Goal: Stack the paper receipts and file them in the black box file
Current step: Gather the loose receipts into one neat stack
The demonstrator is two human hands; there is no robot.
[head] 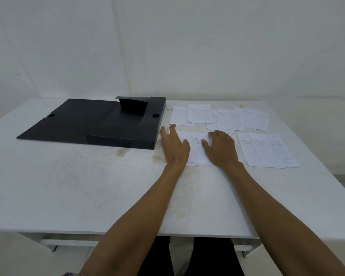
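The black box file (pixel 116 124) lies open on the left half of the white table, its lid folded out flat to the left. White paper receipts are spread to its right: several overlapping along the far side (pixel 221 117), a small pile (pixel 196 150) between my hands, and another group (pixel 267 150) at the right. My left hand (pixel 174 145) rests flat with fingers spread on the pile's left edge. My right hand (pixel 221 146) presses palm-down on the pile's right side. Neither hand grips a sheet.
The white table (pixel 88 186) shows faint stains near the box file's front edge. White walls close in behind it. The table's near edge runs just above my legs.
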